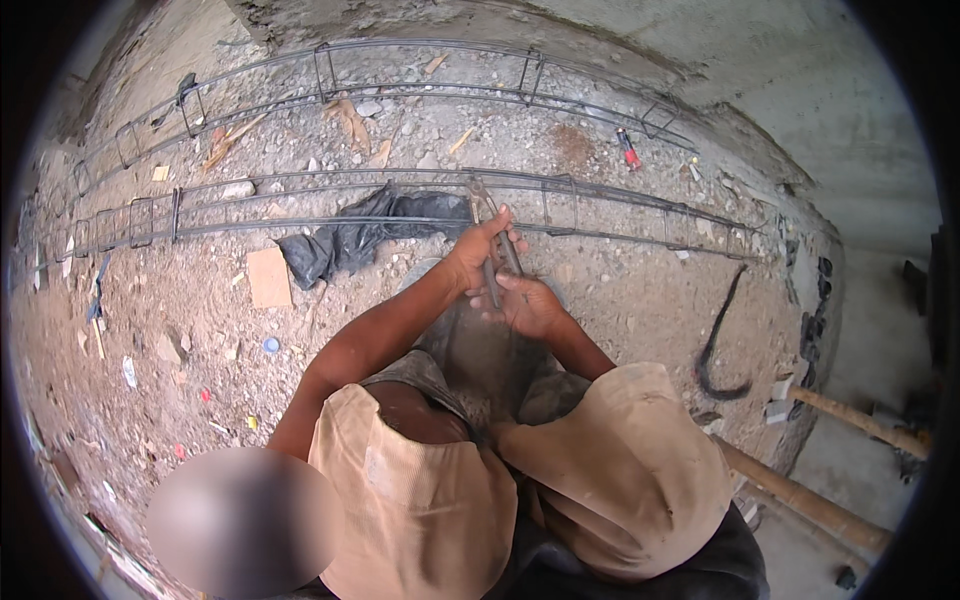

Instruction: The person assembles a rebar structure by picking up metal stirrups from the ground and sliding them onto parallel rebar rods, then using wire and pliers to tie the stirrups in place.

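Both my hands are on a pair of long-handled pincers (492, 284), whose jaws meet the upper bars of the nearer rebar cage (620, 193). My left hand (480, 255) is wrapped around the handles close to the cage. Lower down, my right hand (534, 306) grips the handle ends, its thumb lying along them. Whatever sits inside the jaws is too small to make out. Crumpled black plastic sheeting (375, 225) lies under the cage, just left of the pincers.
A second rebar cage (430, 92) lies farther off, beside a concrete wall (800, 90). Rubble covers the ground, with a cardboard piece (269, 278), a red cylindrical item (628, 150) and a curved dark strip (712, 350). Wooden poles (810, 497) stand at right. A blurred patch covers the lower left.
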Tool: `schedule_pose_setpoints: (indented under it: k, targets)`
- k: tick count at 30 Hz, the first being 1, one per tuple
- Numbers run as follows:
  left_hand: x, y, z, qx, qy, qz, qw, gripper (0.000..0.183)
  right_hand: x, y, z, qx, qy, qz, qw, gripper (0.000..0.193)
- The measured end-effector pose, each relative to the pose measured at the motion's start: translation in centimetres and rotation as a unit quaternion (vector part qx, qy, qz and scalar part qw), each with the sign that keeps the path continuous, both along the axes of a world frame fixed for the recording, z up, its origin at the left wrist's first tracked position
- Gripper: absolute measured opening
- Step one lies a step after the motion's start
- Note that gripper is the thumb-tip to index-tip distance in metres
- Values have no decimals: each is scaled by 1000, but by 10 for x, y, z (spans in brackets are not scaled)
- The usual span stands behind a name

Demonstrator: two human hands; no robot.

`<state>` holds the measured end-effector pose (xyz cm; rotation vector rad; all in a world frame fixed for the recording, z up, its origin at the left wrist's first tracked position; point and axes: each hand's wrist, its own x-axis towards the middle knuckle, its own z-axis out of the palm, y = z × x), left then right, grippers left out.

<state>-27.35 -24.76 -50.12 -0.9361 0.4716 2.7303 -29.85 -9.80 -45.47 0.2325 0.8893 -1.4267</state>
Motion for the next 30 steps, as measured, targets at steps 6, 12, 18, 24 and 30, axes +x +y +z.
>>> schedule_pose_setpoints:
  k: [6,12,18,24,30]
  targets:
    - [-3,5,11,5,-11,-67,998,46,1,-2,-31,266,467,148,830,55]
    - [-6,17,-5,-81,-52,1,995,48,4,-18,26,300,651,260,647,66]
    - [2,-4,21,-55,111,-136,983,60,-5,-7,10,167,216,112,955,46]
    - [12,-35,32,-438,142,-464,757,58,-19,6,23,111,281,65,951,20]
    - [25,-100,68,-833,-18,-245,496,28,-66,18,51,232,725,320,563,24]
